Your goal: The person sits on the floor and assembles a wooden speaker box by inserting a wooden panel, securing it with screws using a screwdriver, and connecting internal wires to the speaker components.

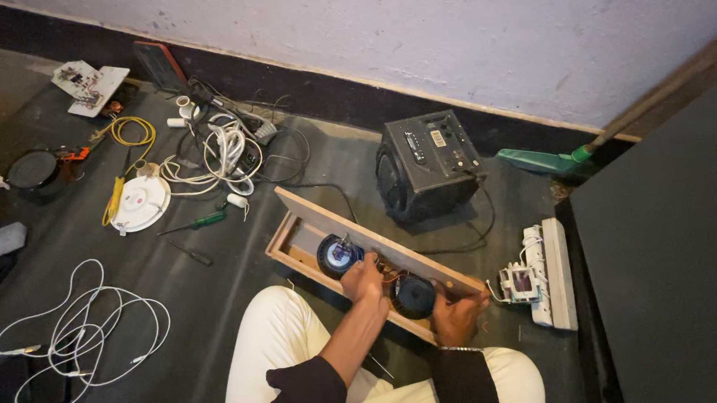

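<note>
While cluttered, dark floor (225, 302), pale wall (387, 27).

On the floor there are two hands (363, 279) (458, 314) on one long wooden box (307, 210), with two round speakers (338, 255) (413, 296) inside. Also one black speaker cabinet (428, 164), two screwdrivers (197, 222) (191, 254), one white round lamp (141, 203), one white power strip (557, 270), and one yellow cable (132, 131).

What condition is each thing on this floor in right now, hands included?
Wooden speaker box: open, lying on the floor.
Speaker drivers: two, set inside the box.
Left hand: resting between the drivers.
Right hand: gripping the box's end.
Black speaker: closed, tilted.
White cable: loosely coiled.
Green screwdriver: lying unused.
</note>
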